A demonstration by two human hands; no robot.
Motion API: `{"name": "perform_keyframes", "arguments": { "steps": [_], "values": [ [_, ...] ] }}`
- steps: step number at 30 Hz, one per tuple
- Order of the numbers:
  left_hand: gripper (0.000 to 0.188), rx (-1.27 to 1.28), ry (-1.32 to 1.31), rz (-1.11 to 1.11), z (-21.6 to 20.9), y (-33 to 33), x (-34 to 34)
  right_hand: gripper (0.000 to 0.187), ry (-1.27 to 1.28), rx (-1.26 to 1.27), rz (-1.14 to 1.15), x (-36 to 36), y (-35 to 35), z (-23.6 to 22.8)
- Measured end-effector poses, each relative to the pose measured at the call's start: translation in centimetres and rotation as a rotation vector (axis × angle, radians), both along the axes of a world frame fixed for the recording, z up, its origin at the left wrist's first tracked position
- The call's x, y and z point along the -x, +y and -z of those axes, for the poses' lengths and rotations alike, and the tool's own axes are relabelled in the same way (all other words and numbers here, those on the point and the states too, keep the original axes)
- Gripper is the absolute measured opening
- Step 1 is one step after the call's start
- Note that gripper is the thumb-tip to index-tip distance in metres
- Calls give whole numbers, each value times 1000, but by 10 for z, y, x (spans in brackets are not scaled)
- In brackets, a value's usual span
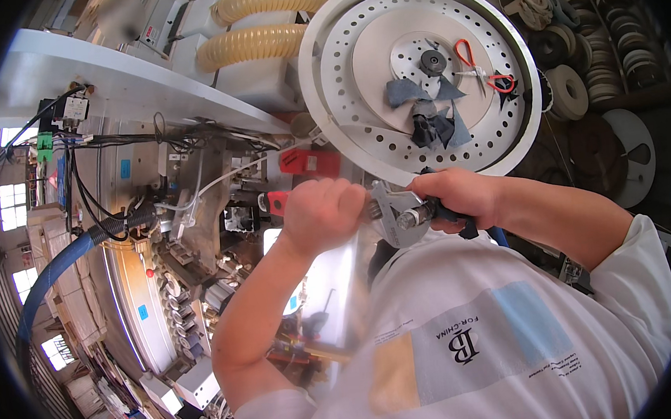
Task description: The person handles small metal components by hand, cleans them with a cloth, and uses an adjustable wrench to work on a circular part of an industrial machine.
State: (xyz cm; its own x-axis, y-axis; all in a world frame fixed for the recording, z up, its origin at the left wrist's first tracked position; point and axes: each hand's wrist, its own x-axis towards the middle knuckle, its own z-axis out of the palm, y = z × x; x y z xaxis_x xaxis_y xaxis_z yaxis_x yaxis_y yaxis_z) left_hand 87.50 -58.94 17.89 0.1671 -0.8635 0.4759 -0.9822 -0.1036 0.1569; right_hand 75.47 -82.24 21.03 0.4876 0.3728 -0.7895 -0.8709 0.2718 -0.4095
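Observation:
In front of my chest, my left hand (pixel 324 214) is closed in a fist at the left end of a silver metal part (pixel 398 219). This part has a flat plate and a short round stub on its right side. My right hand (pixel 463 197) is wrapped round a black-handled tool (pixel 461 222), close against the stub. Whether the tool and the metal part are joined I cannot tell. Beyond my hands is a large white round plate (pixel 486 140) with rings of holes. On it lie red-handled scissors (pixel 485 73) and dark grey cloth scraps (pixel 429 117).
A white machine beam (pixel 132 80) and ribbed yellowish hoses (pixel 254 48) stand at the upper left. Black cables and a blue hose (pixel 52 280) run down the left side. A red block (pixel 309 163) sits just past my left hand. Stacked reels (pixel 568 92) line the right.

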Motion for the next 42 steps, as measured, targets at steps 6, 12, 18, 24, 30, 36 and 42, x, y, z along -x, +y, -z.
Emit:
{"name": "perform_keyframes", "arguments": {
  "steps": [6,12,18,24,30,36,42],
  "values": [
    [26,-8,-87,31,-8,2,-4,30,34,-16,-100,-2,2,-16],
    [30,-9,-159,74,-29,2,-9,32,20,-48,-189,2,2,-16],
    [33,-13,-215,149,-65,-2,-17,31,39,-55,-273,5,3,-37],
    [32,22,-293,222,-95,-4,-16,35,-58,-119,-326,13,13,-57],
    [37,32,-313,298,-116,-12,-13,30,-13,-154,-430,18,16,-70],
    [36,11,-330,318,-124,-14,-12,29,-37,-165,-482,24,19,-52],
    [23,-84,-219,203,-108,4,-28,27,-26,-221,-90,22,14,-52]
  ]
}}
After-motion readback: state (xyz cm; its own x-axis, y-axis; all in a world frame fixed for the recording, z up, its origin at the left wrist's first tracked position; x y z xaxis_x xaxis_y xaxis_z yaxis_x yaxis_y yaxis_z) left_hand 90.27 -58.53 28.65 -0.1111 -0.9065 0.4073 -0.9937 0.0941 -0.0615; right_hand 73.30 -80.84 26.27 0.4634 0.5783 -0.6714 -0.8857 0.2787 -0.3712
